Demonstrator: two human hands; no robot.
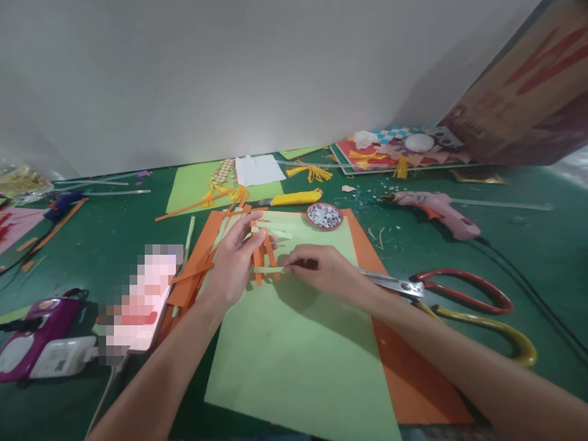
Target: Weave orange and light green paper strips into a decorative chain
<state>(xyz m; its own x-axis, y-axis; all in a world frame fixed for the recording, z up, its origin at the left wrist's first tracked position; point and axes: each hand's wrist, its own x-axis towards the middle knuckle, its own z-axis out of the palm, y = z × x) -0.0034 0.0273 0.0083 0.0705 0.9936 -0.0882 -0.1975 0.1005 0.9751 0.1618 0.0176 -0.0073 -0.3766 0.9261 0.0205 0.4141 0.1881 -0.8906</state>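
Orange paper strips (271, 251) and pale green ones are crossed over each other above a pale green sheet (298, 361). My left hand (239, 257) grips this bundle near its upper left, thumb on top. With its fingers pinched, my right hand (316, 269) holds the right end of a pale green paper strip (269, 270) that lies across the orange strips. Beneath the green sheet is an orange sheet (413, 380). More orange strips (190, 274) lie to the left of my left hand.
Large scissors (413, 288) lie right of the sheets. Behind are a yellow cutter knife (296, 198), a dish of googly eyes (324, 215) and a pink glue gun (436, 211). A phone (147, 306) and a purple power socket (43, 334) are at left.
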